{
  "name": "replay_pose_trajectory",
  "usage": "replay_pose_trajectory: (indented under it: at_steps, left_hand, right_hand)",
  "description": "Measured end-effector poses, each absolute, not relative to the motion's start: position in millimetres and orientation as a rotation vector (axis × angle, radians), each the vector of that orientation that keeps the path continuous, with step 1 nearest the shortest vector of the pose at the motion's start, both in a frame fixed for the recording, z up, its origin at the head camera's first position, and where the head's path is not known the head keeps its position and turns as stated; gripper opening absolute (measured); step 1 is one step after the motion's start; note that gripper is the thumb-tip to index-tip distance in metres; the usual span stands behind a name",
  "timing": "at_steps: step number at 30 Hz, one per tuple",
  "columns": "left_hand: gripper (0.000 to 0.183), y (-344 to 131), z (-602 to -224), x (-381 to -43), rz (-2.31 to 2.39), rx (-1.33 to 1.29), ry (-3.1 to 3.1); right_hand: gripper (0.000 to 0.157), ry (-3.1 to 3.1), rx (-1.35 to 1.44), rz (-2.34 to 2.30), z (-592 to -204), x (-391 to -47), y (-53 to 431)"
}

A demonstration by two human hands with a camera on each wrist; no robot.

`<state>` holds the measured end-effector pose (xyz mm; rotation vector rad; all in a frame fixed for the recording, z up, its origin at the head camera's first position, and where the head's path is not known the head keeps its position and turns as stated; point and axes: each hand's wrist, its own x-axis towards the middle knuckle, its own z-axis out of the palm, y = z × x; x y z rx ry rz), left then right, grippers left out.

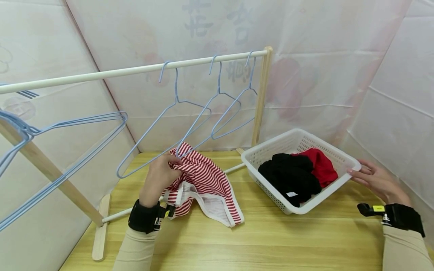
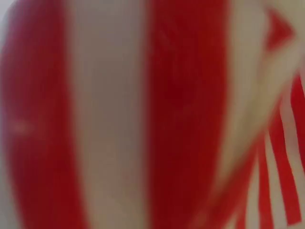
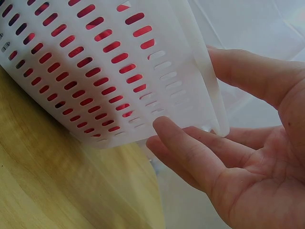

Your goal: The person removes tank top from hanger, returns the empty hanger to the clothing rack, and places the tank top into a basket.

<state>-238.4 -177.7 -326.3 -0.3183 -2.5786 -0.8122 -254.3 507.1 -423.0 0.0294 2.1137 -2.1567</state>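
My left hand grips the bunched upper part of a red-and-white striped garment with white trim. The garment's lower part spreads over the table, beneath the hanging blue wire hangers. In the left wrist view, blurred striped cloth fills nearly everything and hides the fingers. My right hand holds the right corner of a white perforated plastic basket. In the right wrist view, the thumb is at the rim and the other fingers reach along the wall below. A black garment and a red garment lie inside.
A white rail on wooden posts runs across the back. Three blue hangers hang apart on its right half, while several more cluster at left. A lower white bar crosses behind the striped garment. Pale cloth walls enclose the wooden table.
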Motion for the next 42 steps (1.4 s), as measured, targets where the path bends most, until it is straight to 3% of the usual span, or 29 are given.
replay_pose_trajectory:
  at_steps: [7,22,32,36,42]
  left_hand:
    - [0.021,-171.7,-317.3,-230.7,-0.831,-0.224,-2.578]
    - [0.023,-166.7,-310.7,-221.3,-0.885,-0.235,-2.565]
    - [0.017,-164.2,-312.5,-224.5,-0.975,-0.384,-2.414]
    - [0.015,-163.7,-314.4,-225.6,-0.938,-0.408,-2.383]
    - [0.020,-163.8,-315.6,-228.0,-0.826,-0.440,-2.382]
  right_hand:
    - [0.091,2.115,0.033,-2.137,-421.7,-254.1,507.1]
    - [0.093,2.168,0.036,-2.088,-422.7,-254.2,507.9]
    - [0.094,2.163,0.010,-2.097,-421.7,-253.3,507.7]
    - [0.091,2.156,0.002,-2.109,-421.9,-252.3,507.6]
    - [0.073,2.138,-0.040,-2.138,-423.9,-250.6,508.2]
